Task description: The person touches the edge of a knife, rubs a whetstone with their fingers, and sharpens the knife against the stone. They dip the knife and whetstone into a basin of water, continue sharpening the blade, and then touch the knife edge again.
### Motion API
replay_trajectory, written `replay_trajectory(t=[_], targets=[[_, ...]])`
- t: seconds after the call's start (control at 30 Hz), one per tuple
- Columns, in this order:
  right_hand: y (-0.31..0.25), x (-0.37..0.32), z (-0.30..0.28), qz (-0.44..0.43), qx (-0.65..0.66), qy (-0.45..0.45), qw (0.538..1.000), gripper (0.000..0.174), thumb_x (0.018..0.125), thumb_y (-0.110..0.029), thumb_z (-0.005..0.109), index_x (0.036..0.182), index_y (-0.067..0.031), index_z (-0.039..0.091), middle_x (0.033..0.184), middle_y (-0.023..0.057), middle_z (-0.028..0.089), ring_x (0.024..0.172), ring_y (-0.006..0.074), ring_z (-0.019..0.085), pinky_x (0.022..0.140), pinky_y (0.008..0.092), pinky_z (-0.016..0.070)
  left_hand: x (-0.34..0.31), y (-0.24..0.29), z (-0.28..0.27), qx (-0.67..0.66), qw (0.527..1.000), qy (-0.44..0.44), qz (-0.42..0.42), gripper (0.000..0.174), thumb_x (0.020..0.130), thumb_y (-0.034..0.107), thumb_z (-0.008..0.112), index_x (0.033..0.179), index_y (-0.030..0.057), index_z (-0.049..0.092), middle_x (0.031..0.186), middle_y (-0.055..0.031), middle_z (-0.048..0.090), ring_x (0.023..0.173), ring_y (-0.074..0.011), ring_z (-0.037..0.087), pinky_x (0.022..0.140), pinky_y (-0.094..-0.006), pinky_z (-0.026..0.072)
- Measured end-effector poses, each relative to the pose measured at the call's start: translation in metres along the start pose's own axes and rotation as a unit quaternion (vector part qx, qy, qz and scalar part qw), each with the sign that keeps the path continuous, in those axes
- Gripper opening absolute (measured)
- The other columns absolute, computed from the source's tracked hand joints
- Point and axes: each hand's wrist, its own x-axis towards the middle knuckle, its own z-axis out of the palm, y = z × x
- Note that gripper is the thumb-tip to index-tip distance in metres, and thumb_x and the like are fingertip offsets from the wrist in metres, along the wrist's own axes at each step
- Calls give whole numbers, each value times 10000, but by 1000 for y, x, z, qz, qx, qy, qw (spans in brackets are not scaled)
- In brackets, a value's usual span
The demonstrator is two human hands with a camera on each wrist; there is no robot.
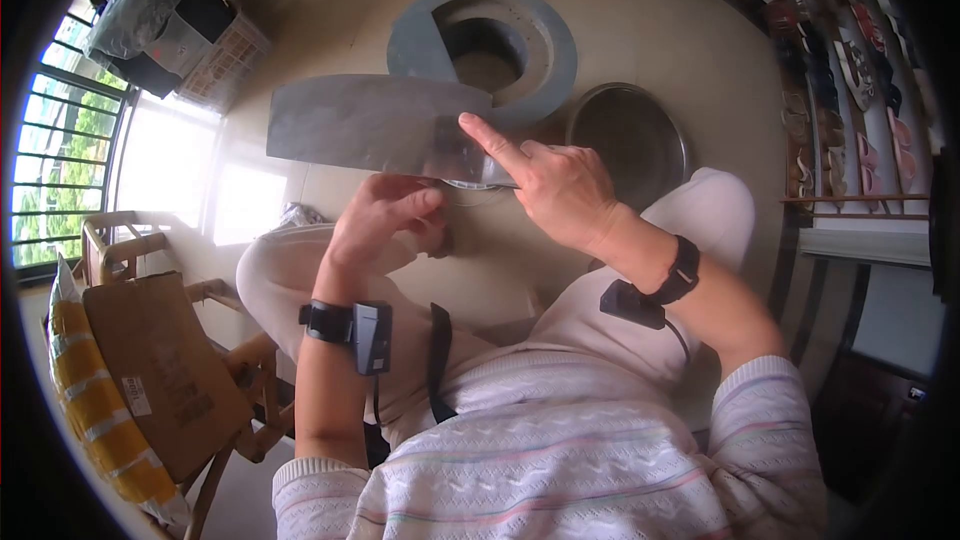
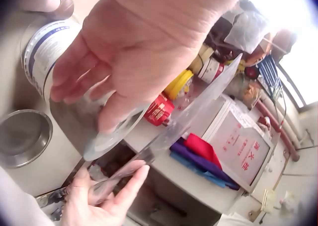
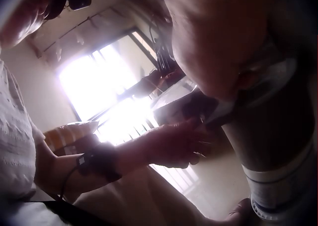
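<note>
A thin, shiny grey sheet (image 1: 345,120) extends leftward from my right hand (image 1: 565,185), which pinches its right end with the index finger stretched along it. Edge-on in the left wrist view, the sheet (image 2: 191,111) passes between the right hand's fingers and thumb. My left hand (image 1: 385,220) is just below the sheet's lower edge, fingers loosely bent and gripping nothing visible. Beyond the sheet is a wide blue-grey ring (image 1: 560,45) around a dark hollow. In the left wrist view, the left fingers overlap a grey cylinder (image 2: 72,126) with a pale rim.
A white bucket (image 3: 273,193) stands below the cylinder. On the floor at the right is a round metal basin (image 1: 630,145). Shoe racks (image 1: 865,130) line the right side; a wooden chair with a cardboard box (image 1: 165,360) stands at the left. A crate (image 1: 215,60) is by the window.
</note>
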Motion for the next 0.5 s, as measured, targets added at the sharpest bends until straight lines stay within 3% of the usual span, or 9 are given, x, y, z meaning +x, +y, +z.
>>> replay_trajectory(t=[0.1, 0.13, 0.17, 0.23, 0.33, 0.4, 0.43, 0.47, 0.5], targets=[[7, -9, -12, -14, -18, 53, 998, 849, 665, 2, 631, 1413, -272, 338, 609, 33, 536, 514, 221, 558, 512, 350, 497, 23, -9, 10, -95, 995, 38, -16, 330, 873, 240, 570, 1030, -47, 610, 899, -139, 652, 729, -191, 634, 651, -271, 499], [9, -13, -16, -12, -24, 57, 998, 849, 665, 2, 631, 1413, -272, 338, 609, 33, 536, 514, 221, 558, 512, 350, 497, 29, -11, 13, -107, 993, 36, -16, 302, 898, 209, 489, 1005, -51, 600, 891, -140, 646, 719, -200, 633, 645, -283, 503], [11, -17, -19, -13, -32, 67, 997, 853, 657, 1, 640, 1412, -266, 343, 609, 29, 530, 508, 217, 551, 512, 350, 494, 34, -14, 15, -106, 994, 30, -11, 302, 898, 209, 489, 1005, -51, 600, 891, -140, 646, 719, -200, 633, 645, -283, 503], [15, -26, -26, -12, -46, 80, 996, 858, 649, -1, 648, 1410, -259, 348, 609, 26, 524, 502, 213, 543, 512, 350, 492, 42, -17, 20, -179, 978, 105, -2, 154, 874, 103, 512, 928, -19, 590, 779, -128, 619, 626, -217, 607, 550, -316, 509], [18, -42, -33, 11, -63, 77, 995, 853, 650, -12, 656, 1408, -257, 351, 639, 24, 550, 517, 206, 550, 517, 344, 488, 46, -27, 20, -237, 966, 98, 33, 132, 881, 76, 478, 890, -14, 574, 768, -125, 594, 616, -220, 594, 548, -322, 510], [20, -53, -34, 46, -16, 50, 998, 767, 734, -17, 577, 1425, -224, 316, 643, 76, 561, 578, 255, 610, 555, 384, 508, 50, -27, 22, -256, 959, 116, 37, 137, 884, 65, 456, 877, -19, 565, 769, -124, 585, 621, -220, 593, 546, -316, 509], [20, -58, -36, 49, -22, 51, 997, 767, 734, -17, 577, 1425, -224, 316, 643, 76, 561, 578, 255, 610, 555, 384, 508, 53, -25, 25, -277, 950, 142, 39, 145, 887, 53, 433, 864, -23, 555, 769, -123, 577, 626, -221, 593, 543, -311, 508], [20, -63, -39, 78, 50, 49, 994, 765, 724, -11, 583, 1418, -210, 329, 639, 84, 553, 558, 234, 604, 542, 364, 505, 56, -21, 28, -239, 958, 146, 53, 212, 924, 164, 482, 875, -27, 560, 736, -121, 590, 591, -207, 596, 514, -305, 502], [20, -68, -42, 106, 121, 47, 986, 764, 714, -5, 589, 1411, -196, 343, 635, 91, 545, 538, 213, 599, 530, 345, 502, 57, -14, 31, -241, 959, 140, 54, 212, 924, 164, 482, 875, -27, 560, 736, -121, 590, 591, -207, 596, 514, -305, 502]])
